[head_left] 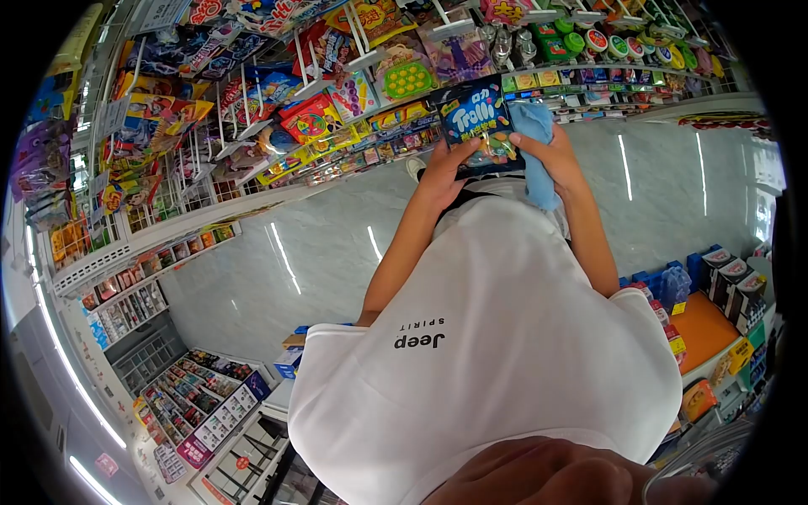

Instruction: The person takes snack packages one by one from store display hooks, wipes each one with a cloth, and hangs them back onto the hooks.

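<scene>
On my side of the candy rack (94,267), my left hand (446,172) and right hand (555,160) clamp the Trolli packet (475,119), the right also gripping a blue cloth (530,122); likely the wiping step, next calling for a steady left hold

Bright store light, bowed by a strongly curved wide-angle view

Strip lights (88,480) glow far left of the white shirt (488,362); reflections (284,257) streak the floor (328,278) on both sides of it, the picture darkening to black corners.
</scene>
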### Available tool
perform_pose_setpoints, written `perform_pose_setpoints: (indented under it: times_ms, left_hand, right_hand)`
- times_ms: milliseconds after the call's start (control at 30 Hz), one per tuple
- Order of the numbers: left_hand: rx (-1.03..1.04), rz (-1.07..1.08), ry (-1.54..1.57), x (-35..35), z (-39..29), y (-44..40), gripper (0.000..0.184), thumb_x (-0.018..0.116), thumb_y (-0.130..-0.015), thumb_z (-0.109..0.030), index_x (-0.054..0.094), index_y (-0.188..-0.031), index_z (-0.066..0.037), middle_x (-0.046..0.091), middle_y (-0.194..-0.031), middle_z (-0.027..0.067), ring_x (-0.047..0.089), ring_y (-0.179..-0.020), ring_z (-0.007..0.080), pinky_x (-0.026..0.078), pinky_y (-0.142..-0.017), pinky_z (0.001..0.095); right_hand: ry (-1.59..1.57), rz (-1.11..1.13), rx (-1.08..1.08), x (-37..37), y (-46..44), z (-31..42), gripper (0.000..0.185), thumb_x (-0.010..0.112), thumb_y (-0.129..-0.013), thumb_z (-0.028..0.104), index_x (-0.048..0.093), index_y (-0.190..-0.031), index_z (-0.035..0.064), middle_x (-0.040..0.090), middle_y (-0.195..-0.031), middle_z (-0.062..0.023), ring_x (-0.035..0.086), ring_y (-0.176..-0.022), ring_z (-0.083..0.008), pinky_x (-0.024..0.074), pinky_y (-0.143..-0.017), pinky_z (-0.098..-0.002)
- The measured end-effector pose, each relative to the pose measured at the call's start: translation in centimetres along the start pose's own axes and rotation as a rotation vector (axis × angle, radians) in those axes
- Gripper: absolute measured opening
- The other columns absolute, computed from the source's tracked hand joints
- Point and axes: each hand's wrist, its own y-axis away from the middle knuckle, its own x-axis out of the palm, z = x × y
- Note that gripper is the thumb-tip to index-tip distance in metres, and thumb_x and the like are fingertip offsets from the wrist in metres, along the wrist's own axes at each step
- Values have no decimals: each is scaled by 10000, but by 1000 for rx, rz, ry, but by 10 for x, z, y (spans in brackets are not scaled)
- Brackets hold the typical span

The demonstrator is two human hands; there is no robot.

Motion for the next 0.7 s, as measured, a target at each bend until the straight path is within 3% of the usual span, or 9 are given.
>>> perform_pose_setpoints:
  times_ms: [100,200,300,367,500,533,667,700]
  left_hand:
    - [101,121,-52,-16,13,-18,288,678,-923,-115,555,-1179,-68,664,-1067,71,654,-934,174,546,-841,357]
    - [132,91,-64,-13,17,-18,364,678,-924,-109,517,-1249,-78,657,-1107,56,629,-942,156,497,-867,306]
    - [144,8,-85,-6,20,-19,233,602,-983,-273,571,-1160,-125,662,-1066,51,634,-975,158,517,-863,338]
    - [81,18,-30,-7,18,-21,321,526,-999,-397,577,-1181,-137,658,-1119,44,626,-1021,174,494,-917,366]
    - [-79,-79,143,-3,9,-20,524,412,-994,-569,572,-1267,-151,635,-1237,48,600,-1124,218,437,-1021,425]
    - [-72,93,268,-10,11,-20,524,438,-989,-537,559,-1322,-151,615,-1291,41,564,-1198,234,409,-1062,443]
    - [-144,156,309,-15,15,-16,499,474,-971,-490,569,-1307,-133,608,-1296,43,539,-1227,251,403,-1068,467]
    - [-31,199,-91,-32,25,-23,484,475,-974,-470,566,-1307,-130,602,-1301,50,540,-1225,257,405,-1067,466]
  right_hand:
    - [35,-8,-48,3,2,5,408,797,-814,150,634,-1163,17,693,-1036,-52,645,-900,-115,520,-787,-272]
    - [119,-6,-122,9,4,12,413,796,-814,155,632,-1164,10,692,-1036,-52,640,-906,-113,515,-801,-274]
    - [297,-22,-166,16,6,16,418,790,-818,157,628,-1174,9,693,-1041,-54,633,-922,-117,506,-830,-277]
    - [377,-48,-201,27,12,17,417,785,-822,158,627,-1179,13,692,-1050,-53,628,-931,-118,500,-849,-278]
    - [268,104,-174,43,18,10,380,767,-840,176,633,-1167,35,679,-1060,-44,604,-950,-98,492,-860,-280]
    - [324,150,-166,40,15,4,369,753,-845,156,628,-1169,32,671,-1044,-52,593,-957,-95,492,-856,-286]
    - [397,75,-381,38,9,-6,365,737,-826,113,621,-1158,17,667,-1038,-89,625,-939,-148,493,-833,-292]
    - [430,34,-440,37,5,-7,363,735,-818,106,622,-1151,15,664,-1035,-99,635,-931,-170,494,-827,-294]
